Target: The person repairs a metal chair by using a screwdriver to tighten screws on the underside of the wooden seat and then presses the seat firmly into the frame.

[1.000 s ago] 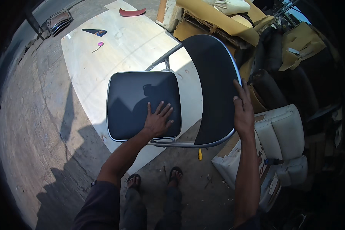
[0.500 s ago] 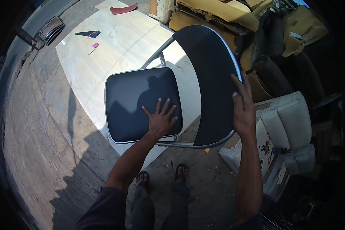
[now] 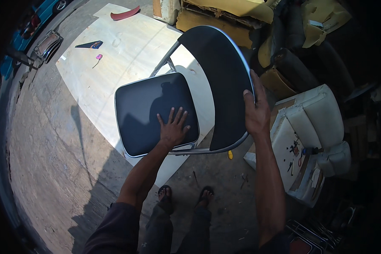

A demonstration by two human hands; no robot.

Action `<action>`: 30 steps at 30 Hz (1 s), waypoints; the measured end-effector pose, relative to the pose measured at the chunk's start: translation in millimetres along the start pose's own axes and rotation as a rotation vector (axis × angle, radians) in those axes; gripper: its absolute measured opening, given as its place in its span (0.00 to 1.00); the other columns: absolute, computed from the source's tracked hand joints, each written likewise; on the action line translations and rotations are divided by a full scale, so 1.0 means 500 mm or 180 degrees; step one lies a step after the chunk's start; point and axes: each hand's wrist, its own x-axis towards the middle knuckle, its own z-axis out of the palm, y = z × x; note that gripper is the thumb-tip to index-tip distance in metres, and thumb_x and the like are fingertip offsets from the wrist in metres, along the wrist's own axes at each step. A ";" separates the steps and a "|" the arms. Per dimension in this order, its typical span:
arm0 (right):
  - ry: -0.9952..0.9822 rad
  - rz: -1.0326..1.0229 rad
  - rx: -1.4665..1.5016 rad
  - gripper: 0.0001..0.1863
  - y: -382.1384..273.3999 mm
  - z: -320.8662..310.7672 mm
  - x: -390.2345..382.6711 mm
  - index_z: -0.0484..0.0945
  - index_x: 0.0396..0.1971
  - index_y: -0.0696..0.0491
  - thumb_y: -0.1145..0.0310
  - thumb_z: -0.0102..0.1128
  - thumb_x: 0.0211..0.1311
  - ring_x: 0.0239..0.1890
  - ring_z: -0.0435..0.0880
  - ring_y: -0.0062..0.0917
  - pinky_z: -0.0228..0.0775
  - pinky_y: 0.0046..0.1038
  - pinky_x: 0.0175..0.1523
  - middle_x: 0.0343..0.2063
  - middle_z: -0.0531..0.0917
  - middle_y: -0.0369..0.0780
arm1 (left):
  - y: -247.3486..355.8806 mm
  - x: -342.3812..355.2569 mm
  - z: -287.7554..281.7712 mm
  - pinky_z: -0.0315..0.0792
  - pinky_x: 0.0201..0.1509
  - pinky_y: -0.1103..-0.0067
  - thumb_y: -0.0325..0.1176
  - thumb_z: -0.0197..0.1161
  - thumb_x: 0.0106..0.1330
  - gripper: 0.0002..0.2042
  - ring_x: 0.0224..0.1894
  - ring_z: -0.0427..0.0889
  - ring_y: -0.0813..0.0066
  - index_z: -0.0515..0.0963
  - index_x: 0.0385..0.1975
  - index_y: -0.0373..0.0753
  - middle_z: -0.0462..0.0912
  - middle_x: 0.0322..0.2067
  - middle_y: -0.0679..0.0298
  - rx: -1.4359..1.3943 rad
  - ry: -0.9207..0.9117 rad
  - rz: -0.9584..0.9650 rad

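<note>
A chair with a metal tube frame stands in front of me, its black padded seat [image 3: 144, 114] edged in a light trim. Flat on the right part of that seat rests my left hand [image 3: 173, 129], fingers spread and nothing in them. The curved black backrest [image 3: 224, 84] rises at the right, rimmed by shiny tube. My right hand [image 3: 258, 112] grips its outer edge, thumb on the near face and the other fingers along the rim; the fingertips are partly hidden. Bare frame tubes [image 3: 167, 59] show between seat and backrest.
Under the chair lies a pale wooden sheet [image 3: 114, 55] bearing a handsaw [image 3: 90, 45], a pink-handled tool [image 3: 98, 57] and a curved red piece [image 3: 125, 13]. At right are a whitish car seat [image 3: 313, 122] with small tools and torn yellow foam [image 3: 228, 25]. A yellow object [image 3: 230, 155] lies on the floor.
The view has shifted slightly, bringing a blue-green vehicle into the upper left. The backrest and my right hand sit a little further left in the picture; both hands keep their places on the chair.
</note>
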 end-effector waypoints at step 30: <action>-0.0702 0.5139 0.1333 0.18 0.119 -0.337 -2.099 0.81 0.48 0.51 0.56 0.54 0.67 0.44 0.84 0.39 0.77 0.40 0.51 0.41 0.85 0.42 | 0.523 -1.067 -0.127 0.76 0.41 0.76 0.40 0.54 0.70 0.19 0.41 0.84 0.73 0.79 0.53 0.32 0.86 0.43 0.60 -0.2265 -0.1843 -0.2109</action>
